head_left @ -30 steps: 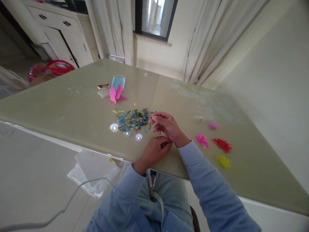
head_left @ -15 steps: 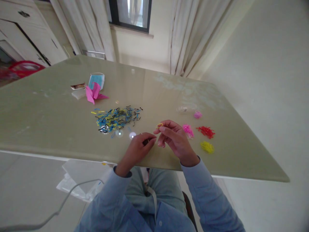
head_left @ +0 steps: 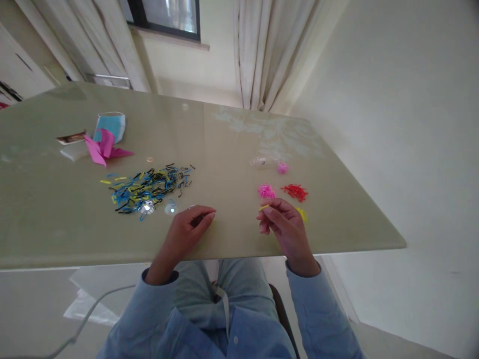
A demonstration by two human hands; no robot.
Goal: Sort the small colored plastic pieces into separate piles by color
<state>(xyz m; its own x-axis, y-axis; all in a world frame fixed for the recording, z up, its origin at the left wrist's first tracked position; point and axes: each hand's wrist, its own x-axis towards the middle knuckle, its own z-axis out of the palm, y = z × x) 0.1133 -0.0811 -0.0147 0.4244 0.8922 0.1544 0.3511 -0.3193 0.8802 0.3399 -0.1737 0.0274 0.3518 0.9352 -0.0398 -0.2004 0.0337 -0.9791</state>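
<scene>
Between the thumb and forefinger of my right hand (head_left: 286, 224) is a small yellow rubber band (head_left: 264, 207). This hand is over the table's front part, beside a yellow pile of bands (head_left: 301, 214) that it partly hides. My left hand (head_left: 189, 232) rests near the table edge with thumb and forefinger tips together; whether anything is pinched there is hidden. To its upper left spreads a mixed heap of black, blue and yellow rubber bands (head_left: 149, 184). Pink bands (head_left: 266, 191) and red bands (head_left: 295, 192) lie in separate piles just beyond my right hand.
A clear plastic bottle-like container (head_left: 258, 161) lies beside a small pink item (head_left: 283, 167). At the far left are a pink folded paper shape (head_left: 106, 147), a blue face mask (head_left: 114, 124) and a narrow packet (head_left: 72, 137). The table (head_left: 224, 149) has a front edge close to my lap.
My hands have moved apart, the right one carrying the yellow rubber band toward the coloured piles. The view has turned to the right.
</scene>
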